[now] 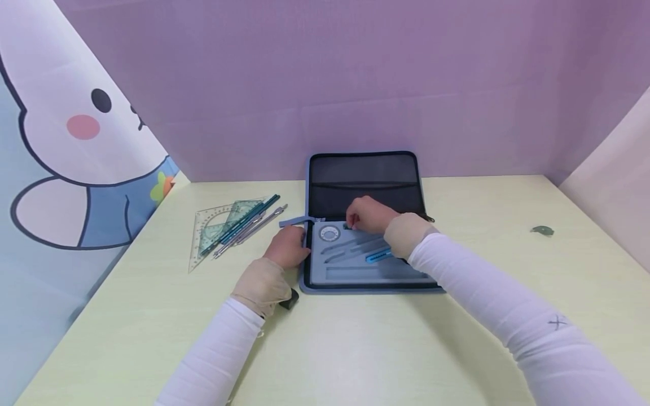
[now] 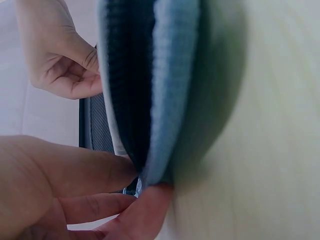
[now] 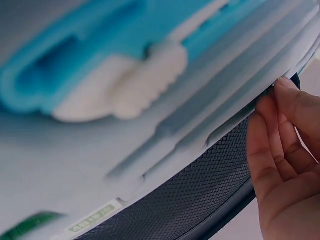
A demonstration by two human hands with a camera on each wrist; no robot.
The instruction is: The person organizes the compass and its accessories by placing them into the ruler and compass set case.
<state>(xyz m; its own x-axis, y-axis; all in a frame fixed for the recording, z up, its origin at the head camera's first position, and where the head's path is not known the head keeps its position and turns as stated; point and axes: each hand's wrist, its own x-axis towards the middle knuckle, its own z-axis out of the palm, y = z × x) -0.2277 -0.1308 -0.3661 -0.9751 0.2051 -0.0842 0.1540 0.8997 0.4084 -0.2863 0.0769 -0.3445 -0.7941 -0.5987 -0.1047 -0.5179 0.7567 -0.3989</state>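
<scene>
A blue-grey zip case (image 1: 373, 290) lies unfolded, its dark mesh lid (image 1: 363, 169) raised at the back. Inside is a grey moulded tray (image 1: 365, 274) holding a round white dial-like piece (image 1: 329, 233) and a blue utility knife (image 3: 90, 45). My left hand (image 1: 287, 248) pinches the case's left edge (image 2: 172, 90) between thumb and fingers near the zip. Over the tray's back edge, my right hand (image 1: 373, 215) has its fingertips together on a small dark green piece (image 1: 347, 226); the fingers hide most of it.
To the left lie clear set squares (image 1: 195, 239), dark green pencils (image 1: 249, 217) and silver compass-like tools (image 1: 261, 224). A small green piece (image 1: 543, 230) sits far right. A black object (image 1: 289, 299) shows by the left wrist. A purple wall (image 1: 355, 84) stands behind the table.
</scene>
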